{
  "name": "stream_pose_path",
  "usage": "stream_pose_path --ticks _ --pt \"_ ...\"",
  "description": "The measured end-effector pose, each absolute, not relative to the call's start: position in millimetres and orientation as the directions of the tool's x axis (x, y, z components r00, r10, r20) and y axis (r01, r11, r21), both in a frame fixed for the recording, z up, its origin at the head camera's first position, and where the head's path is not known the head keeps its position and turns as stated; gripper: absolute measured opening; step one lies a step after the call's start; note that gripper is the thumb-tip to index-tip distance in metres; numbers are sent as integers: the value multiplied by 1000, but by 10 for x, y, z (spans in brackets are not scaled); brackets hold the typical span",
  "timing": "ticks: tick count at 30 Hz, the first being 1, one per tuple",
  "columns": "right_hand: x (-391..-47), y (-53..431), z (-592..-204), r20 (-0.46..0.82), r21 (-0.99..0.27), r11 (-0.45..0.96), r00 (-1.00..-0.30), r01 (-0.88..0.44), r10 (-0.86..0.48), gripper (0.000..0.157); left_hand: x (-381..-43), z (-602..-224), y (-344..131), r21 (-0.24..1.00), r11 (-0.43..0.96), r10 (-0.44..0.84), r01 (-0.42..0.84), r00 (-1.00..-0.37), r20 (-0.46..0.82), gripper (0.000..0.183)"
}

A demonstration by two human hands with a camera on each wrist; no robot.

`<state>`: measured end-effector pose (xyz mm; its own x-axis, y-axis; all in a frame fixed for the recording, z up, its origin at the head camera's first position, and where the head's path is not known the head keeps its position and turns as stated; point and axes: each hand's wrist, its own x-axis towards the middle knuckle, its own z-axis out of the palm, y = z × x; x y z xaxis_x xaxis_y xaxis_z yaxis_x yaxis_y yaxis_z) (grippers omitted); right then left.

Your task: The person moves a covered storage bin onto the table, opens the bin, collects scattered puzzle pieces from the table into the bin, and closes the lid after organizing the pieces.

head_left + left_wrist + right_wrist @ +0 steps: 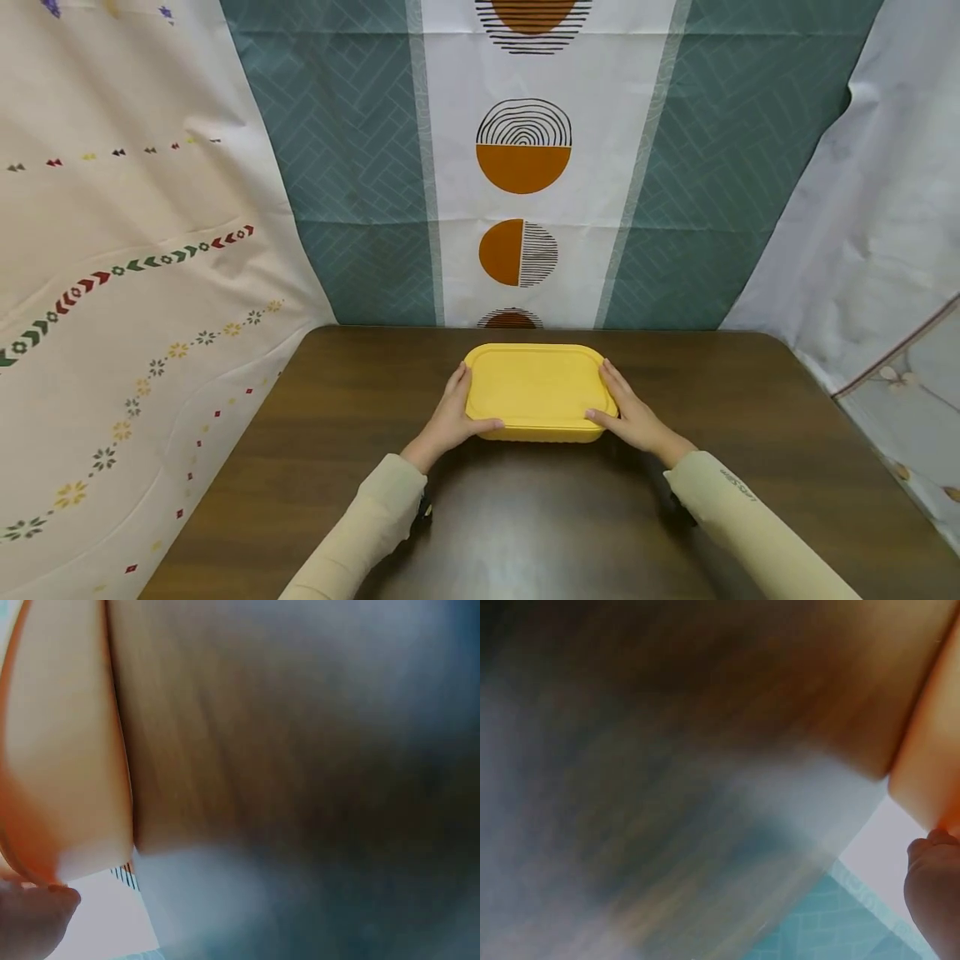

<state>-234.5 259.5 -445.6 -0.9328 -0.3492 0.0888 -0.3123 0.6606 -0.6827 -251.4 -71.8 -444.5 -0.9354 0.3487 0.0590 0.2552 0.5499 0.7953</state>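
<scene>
A yellow lidded food container (540,387) with rounded corners sits on the brown table, its lid on. At its left end my left hand (452,419) grips it, fingers along the short side and thumb over the front left corner. My right hand (636,421) holds the opposite end the same way, its thumb on the lid's front right corner. In the left wrist view the container's side (67,750) fills the left edge, with part of the hand (34,919) below. The right wrist view catches a strip of the container (934,765) and some fingers (936,881).
The dark wooden table (525,517) extends around the container on all sides. Behind its far edge hangs a green and white curtain (352,167) with orange circles. Patterned white cloth (112,333) lines the left, and pale cloth (892,208) the right.
</scene>
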Motion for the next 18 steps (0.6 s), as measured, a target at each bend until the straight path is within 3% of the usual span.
stream_pose_path --ticks 8,18 --pt "-2480 2546 -4312 37 -639 724 -950 -261 -310 86 -2584 -4390 -636 758 582 261 296 -950 171 111" --pt "-2492 2540 -4027 138 -502 804 -947 -319 -289 75 -2617 -4144 -691 627 661 342 412 -910 237 84"
